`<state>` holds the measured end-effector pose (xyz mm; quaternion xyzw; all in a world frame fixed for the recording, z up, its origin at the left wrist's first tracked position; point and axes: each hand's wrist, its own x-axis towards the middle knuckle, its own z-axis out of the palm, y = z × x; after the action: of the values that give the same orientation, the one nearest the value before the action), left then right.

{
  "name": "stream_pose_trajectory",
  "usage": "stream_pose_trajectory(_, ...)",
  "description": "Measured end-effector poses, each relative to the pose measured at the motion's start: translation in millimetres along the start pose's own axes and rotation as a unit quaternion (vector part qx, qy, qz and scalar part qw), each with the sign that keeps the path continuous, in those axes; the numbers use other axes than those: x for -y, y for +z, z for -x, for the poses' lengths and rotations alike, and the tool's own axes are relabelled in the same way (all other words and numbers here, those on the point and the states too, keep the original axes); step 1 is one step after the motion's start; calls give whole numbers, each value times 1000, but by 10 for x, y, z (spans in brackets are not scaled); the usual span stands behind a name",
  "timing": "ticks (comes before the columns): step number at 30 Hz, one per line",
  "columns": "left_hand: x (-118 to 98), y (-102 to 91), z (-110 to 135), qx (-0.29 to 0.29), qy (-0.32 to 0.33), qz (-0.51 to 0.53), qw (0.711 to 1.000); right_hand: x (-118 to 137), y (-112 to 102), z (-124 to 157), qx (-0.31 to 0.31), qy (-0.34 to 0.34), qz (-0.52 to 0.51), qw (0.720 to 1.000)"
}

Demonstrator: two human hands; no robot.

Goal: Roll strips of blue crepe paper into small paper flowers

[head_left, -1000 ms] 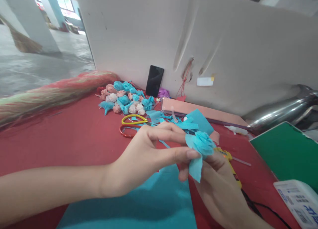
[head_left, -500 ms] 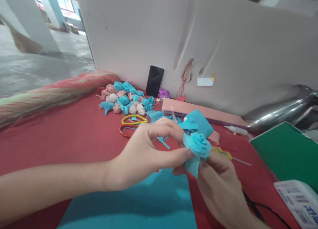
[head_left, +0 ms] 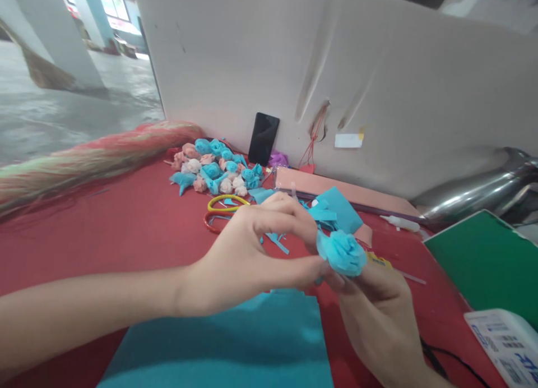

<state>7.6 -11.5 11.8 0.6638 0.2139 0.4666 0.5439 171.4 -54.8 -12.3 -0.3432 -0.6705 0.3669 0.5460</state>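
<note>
A blue crepe-paper flower [head_left: 345,253] is held up between both hands above the red table. My left hand [head_left: 263,245] comes in from the left, thumb and fingers closed on the flower's left side. From the lower right, my right hand [head_left: 380,306] pinches its base, where the fingertips are partly hidden. Below the hands lies a sheet of blue paper [head_left: 235,343]. Scissors [head_left: 216,221] with one yellow and one red handle rest behind my left wrist, partly covered by my hand. Blue paper scraps [head_left: 325,211] lie behind the flower.
A pile of blue, pink and white paper flowers [head_left: 212,171] sits at the back, near a phone [head_left: 263,138] leaning on the wall. Right are a pink paper strip [head_left: 344,192], a small white bottle [head_left: 401,223], a green board [head_left: 490,262] and a white box [head_left: 500,343].
The flower has turned slightly and shifted a little right and down with my right hand. The paper tail that hung under it no longer shows, tucked behind the fingers.
</note>
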Motion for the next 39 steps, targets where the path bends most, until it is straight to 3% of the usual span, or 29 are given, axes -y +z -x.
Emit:
stream_pose_trajectory(4, -14, -16, -15, 28, 15, 8, 999, 72, -9, -38, -15, -39, 62, 997)
stream_pose_trajectory(7, -77, -57, -13, 72, 45, -36, 996, 73, -45, -86, -11, -117, 97, 988)
stream_pose_trajectory(10, -178, -114, 6, 121, 17, -68, 990, -15, -122, -127, 19, -219, 126, 967)
stream_pose_trajectory(13, -260, -149, 19, 134, -31, -90, 986, -108, -207, -142, 33, -273, 180, 944)
stream_pose_trajectory(22, -285, -144, 19, 129, -42, -104, 985, -79, -303, -78, 96, -308, 276, 905)
stream_pose_trajectory(30, -320, -138, 39, 123, -57, -109, 985, 67, -218, -167, 63, -337, 287, 894)
stream_pose_trajectory(34, -297, -159, 23, 139, -92, -73, 983, 66, -196, -171, 61, -345, 268, 897)
stream_pose_trajectory(39, -270, -187, 46, 133, -167, 11, 977, 45, -192, -181, 72, -314, 218, 921)
